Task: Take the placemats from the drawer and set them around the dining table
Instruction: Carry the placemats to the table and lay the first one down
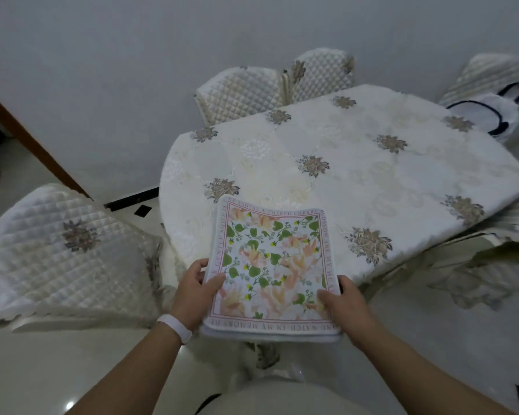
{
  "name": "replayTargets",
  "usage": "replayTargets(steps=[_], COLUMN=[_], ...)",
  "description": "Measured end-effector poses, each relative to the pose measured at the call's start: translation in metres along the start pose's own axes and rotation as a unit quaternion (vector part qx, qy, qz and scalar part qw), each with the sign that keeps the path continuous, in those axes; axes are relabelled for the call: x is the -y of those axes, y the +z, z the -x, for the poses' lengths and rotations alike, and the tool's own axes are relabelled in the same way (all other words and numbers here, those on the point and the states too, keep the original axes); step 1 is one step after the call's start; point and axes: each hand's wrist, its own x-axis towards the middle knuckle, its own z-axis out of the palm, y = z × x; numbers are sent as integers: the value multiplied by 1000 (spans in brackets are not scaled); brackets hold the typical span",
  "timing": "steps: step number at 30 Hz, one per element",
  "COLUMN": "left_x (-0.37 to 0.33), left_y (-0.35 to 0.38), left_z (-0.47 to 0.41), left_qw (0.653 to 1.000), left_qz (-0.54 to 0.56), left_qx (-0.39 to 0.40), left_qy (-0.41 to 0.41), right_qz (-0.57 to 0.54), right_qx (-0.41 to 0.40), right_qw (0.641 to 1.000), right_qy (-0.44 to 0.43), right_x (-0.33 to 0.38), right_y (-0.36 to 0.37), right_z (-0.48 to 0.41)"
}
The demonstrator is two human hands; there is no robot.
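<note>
While both hands grip it, the stack of placemats point(271, 265) is held in the air over the near edge of the dining table point(357, 163); its far end reaches above the tablecloth, and its near end hangs over the floor. The top mat shows green leaves, peach flowers and a pink border with printed words. Several layers are visible at the near edge of the stack, but I cannot count them.

The left hand point(195, 290) holds the left side of the stack, with the thumb lying on top and the other fingers hidden below. A white band point(174, 326) sits on this wrist. The right hand point(343, 307) is closed on the near right corner, fingers on the top mat.

The table is covered with a cream cloth that has grey-brown flower motifs. A quilted chair point(63, 250) stands close to the left edge of the table. Two more quilted chairs point(243, 91) stand at the far edge, against the pale wall. At the far right corner, a white bag with dark trim point(492, 112) lies on another chair.
</note>
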Motion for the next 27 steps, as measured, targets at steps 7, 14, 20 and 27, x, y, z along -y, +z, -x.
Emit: replayTargets(steps=[7, 14, 20, 27], left_x=[38, 60, 49, 45], left_y=[-1, -2, 1, 1], left_z=[-35, -43, -45, -50], left_qw=[995, 989, 988, 989], left_qz=[-9, -56, -81, -75], left_qx=[58, 5, -59, -62], left_qy=[-78, -139, -116, -110], right_qz=[33, 54, 76, 101], right_qx=[-42, -26, -41, -36], right_qw=[997, 993, 992, 992], right_qy=[55, 102, 97, 71], right_x=[-16, -35, -42, -21], right_y=[25, 20, 4, 7], right_z=[-8, -16, -27, -36])
